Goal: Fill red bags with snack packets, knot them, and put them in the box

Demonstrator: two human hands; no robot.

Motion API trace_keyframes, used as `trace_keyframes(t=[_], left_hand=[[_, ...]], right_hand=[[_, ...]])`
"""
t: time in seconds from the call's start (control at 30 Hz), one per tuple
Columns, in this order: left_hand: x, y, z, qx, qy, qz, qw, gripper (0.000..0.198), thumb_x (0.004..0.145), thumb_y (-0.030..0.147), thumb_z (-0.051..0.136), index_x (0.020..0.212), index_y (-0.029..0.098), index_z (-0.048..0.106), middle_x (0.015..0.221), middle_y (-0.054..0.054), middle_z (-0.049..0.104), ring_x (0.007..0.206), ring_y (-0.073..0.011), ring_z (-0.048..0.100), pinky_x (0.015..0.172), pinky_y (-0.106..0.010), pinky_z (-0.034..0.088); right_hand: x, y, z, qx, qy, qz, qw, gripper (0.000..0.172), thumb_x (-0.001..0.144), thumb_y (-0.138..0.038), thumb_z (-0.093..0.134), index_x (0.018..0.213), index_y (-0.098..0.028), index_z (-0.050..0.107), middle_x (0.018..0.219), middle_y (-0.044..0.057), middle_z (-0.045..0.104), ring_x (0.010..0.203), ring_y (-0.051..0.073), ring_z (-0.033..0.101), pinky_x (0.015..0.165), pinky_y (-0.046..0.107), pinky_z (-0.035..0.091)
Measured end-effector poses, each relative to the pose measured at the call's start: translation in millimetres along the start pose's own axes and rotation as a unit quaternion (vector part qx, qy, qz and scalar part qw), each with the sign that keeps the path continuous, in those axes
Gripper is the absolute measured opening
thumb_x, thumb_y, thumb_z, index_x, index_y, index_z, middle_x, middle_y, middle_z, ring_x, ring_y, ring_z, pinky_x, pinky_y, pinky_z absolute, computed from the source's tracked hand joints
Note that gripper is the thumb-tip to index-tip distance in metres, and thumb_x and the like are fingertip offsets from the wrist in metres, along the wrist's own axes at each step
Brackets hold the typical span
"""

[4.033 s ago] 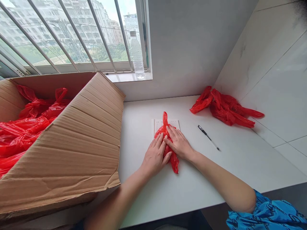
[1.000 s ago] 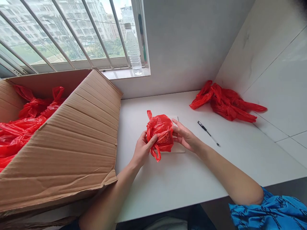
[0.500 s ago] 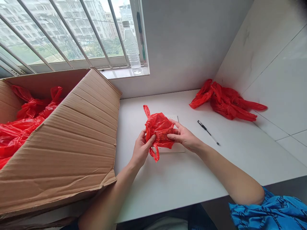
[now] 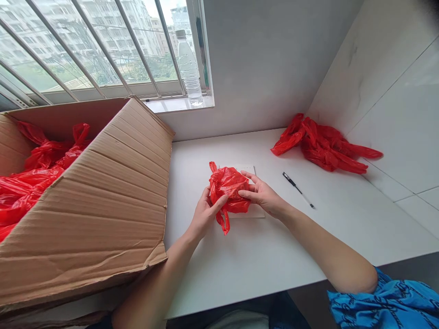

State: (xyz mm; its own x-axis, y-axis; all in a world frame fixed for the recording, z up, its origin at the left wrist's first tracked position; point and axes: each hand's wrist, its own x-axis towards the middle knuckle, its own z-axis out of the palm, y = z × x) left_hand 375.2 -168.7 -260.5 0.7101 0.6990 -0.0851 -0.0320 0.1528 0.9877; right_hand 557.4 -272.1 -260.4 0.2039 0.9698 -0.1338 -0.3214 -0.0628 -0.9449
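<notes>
I am bundling the red bag, left hand and right hand both gripping it; next, carrying it toward the box at nine o'clock looks likely.

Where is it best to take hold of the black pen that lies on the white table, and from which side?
Take the pen at the middle of its barrel, from above, with fingertips on its two long sides. It lies flat and slanted on the table, apart from other things, with bare surface all around, so nothing blocks the grip. The right hand is nearest to it, though it now holds the red bag.
</notes>
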Motion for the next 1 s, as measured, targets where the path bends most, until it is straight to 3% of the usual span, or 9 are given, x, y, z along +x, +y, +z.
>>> trace_keyframes(t=[0.13,0.43,0.57,0.63,0.7,0.77,0.8,0.9,1.0], left_hand=[[-1,2,2.6,0.006,-0.020,-0.017,1.000,0.052,0.080,0.038,0.077,0.122,0.019,0.053,0.118,-0.011,0.067,0.104,-0.0237,0.067,0.083,-0.031,0.055],[-1,1,4.6,-0.009,-0.016,-0.009,1.000,0.059,0.076,0.036,0.080,0.124,0.019,0.051,0.116,-0.010,0.069,0.103,-0.0231,0.068,0.089,-0.034,0.055],[0,0,3.8,-0.001,0.008,0.011,1.000,0.053,0.077,0.037,0.079,0.119,0.018,0.054,0.115,-0.009,0.068,0.103,-0.0221,0.067,0.088,-0.032,0.055],[0,0,3.0,-0.006,0.034,0.026,0.999,0.051,0.078,0.037,0.077,0.121,0.019,0.054,0.115,-0.008,0.068,0.102,-0.0206,0.067,0.086,-0.031,0.055],[0,-1,2.8,-0.015,0.060,0.039,0.997,0.051,0.080,0.037,0.076,0.122,0.020,0.053,0.114,-0.007,0.068,0.099,-0.0189,0.068,0.084,-0.029,0.056],[-1,-1,3.4,-0.025,0.070,0.044,0.996,0.051,0.080,0.038,0.076,0.122,0.021,0.053,0.111,-0.006,0.068,0.094,-0.0176,0.068,0.079,-0.027,0.056],[-2,-2,3.9,-0.028,0.063,0.040,0.997,0.050,0.080,0.039,0.075,0.122,0.021,0.053,0.108,-0.006,0.069,0.091,-0.0171,0.068,0.076,-0.026,0.056],[-5,-3,4.8,-0.043,0.010,0.019,0.999,0.049,0.085,0.049,0.067,0.123,0.022,0.052,0.096,-0.005,0.069,0.082,-0.0166,0.067,0.071,-0.027,0.055],[-5,-4,2.5,-0.056,-0.024,0.025,0.998,0.057,0.092,0.061,0.048,0.131,0.019,0.050,0.093,-0.008,0.070,0.079,-0.0179,0.066,0.068,-0.030,0.053]], right_hand=[[1,2,-1,-0.034,0.008,-0.018,0.999,0.092,0.077,-0.036,0.081,0.151,-0.030,0.026,0.116,0.007,0.072,0.110,0.024,0.068,0.101,0.046,0.052],[0,0,0,-0.025,-0.025,-0.012,0.999,0.087,0.079,-0.035,0.079,0.149,-0.030,0.029,0.113,0.006,0.073,0.106,0.023,0.070,0.099,0.044,0.054],[1,0,-9,-0.117,-0.016,-0.032,0.992,0.076,0.091,-0.043,0.063,0.154,-0.028,0.022,0.121,0.009,0.069,0.106,0.024,0.069,0.099,0.048,0.053],[2,2,-16,-0.246,0.041,-0.090,0.964,0.064,0.095,-0.041,0.055,0.152,-0.030,0.029,0.130,0.009,0.063,0.109,0.025,0.067,0.100,0.051,0.051],[4,6,-19,-0.378,0.093,-0.176,0.904,0.060,0.092,-0.034,0.056,0.149,-0.032,0.037,0.143,0.009,0.052,0.122,0.029,0.058,0.106,0.053,0.045],[5,11,-16,-0.449,0.091,-0.243,0.855,0.066,0.088,-0.030,0.060,0.150,-0.033,0.038,0.154,0.007,0.039,0.137,0.031,0.043,0.110,0.054,0.041],[5,13,-13,-0.460,0.074,-0.263,0.845,0.070,0.086,-0.030,0.063,0.151,-0.033,0.036,0.157,0.006,0.035,0.142,0.032,0.036,0.111,0.053,0.040],[5,16,0,-0.414,0.036,-0.275,0.867,0.072,0.085,-0.035,0.067,0.150,-0.034,0.038,0.157,0.005,0.036,0.142,0.030,0.037,0.111,0.049,0.041],[4,15,6,-0.271,0.035,-0.222,0.936,0.046,0.091,-0.040,0.061,0.136,-0.031,0.056,0.136,0.005,0.060,0.123,0.027,0.057,0.106,0.046,0.047]])
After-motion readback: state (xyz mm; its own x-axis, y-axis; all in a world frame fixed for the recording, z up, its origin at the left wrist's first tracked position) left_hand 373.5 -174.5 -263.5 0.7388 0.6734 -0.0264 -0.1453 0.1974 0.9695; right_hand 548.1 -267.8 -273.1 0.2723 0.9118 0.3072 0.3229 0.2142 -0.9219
